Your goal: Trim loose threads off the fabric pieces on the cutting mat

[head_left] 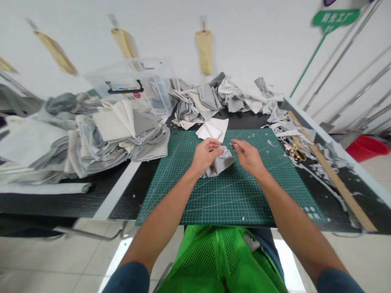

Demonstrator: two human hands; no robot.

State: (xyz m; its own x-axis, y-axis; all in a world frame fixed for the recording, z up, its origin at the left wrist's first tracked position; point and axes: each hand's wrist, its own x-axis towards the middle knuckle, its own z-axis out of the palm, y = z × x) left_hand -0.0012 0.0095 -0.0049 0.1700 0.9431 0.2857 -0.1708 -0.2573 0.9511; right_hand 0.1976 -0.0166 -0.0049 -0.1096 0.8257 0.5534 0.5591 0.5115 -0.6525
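Cloth (222,162) was bunched over the green mat (241,203), long axis roughly 8-to-2 o'clock. Left hand (204,156) was nearer, pinching its upper edge; cloth lay toward its 4. Right hand (248,156) gripped a small metal piece (231,143), cloth at its 9.

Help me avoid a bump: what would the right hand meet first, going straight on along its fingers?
Most likely the left hand or the grey cloth it pinches, just across from the right hand; depth is unclear.
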